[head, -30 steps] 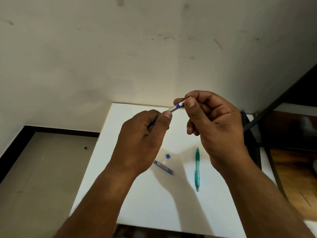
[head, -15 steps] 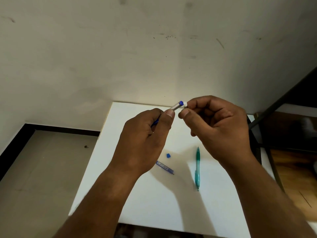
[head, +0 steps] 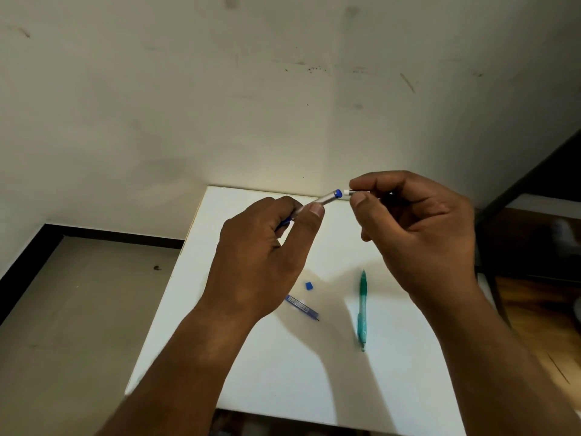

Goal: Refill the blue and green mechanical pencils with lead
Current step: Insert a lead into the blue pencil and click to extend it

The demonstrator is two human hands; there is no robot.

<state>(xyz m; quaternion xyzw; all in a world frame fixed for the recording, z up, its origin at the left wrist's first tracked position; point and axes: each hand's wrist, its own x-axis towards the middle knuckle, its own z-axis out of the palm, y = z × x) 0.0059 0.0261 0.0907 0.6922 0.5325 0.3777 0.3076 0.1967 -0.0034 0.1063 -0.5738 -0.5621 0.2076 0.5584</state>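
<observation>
My left hand point(head: 264, 259) grips the blue mechanical pencil point(head: 325, 199) above the white table point(head: 283, 372), its silver top end with a blue ring pointing up and right. My right hand point(head: 418, 228) pinches a small white eraser piece point(head: 346, 192) just off that end, a small gap between them. The green mechanical pencil point(head: 362, 309) lies on the table below my right hand. A blue lead tube point(head: 301, 307) lies beside my left wrist, partly hidden by it. A small blue cap point(head: 309, 285) sits just above the tube.
The table stands against a pale wall point(head: 220, 105). Grey floor point(head: 63, 325) lies to the left, below the table edge. A dark metal frame point(head: 515, 190) and wooden surface point(head: 534, 294) are to the right.
My right hand has pulled the white piece off the blue pencil's top end and drawn slightly to the right. The left hand still holds the pencil in about the same place.
</observation>
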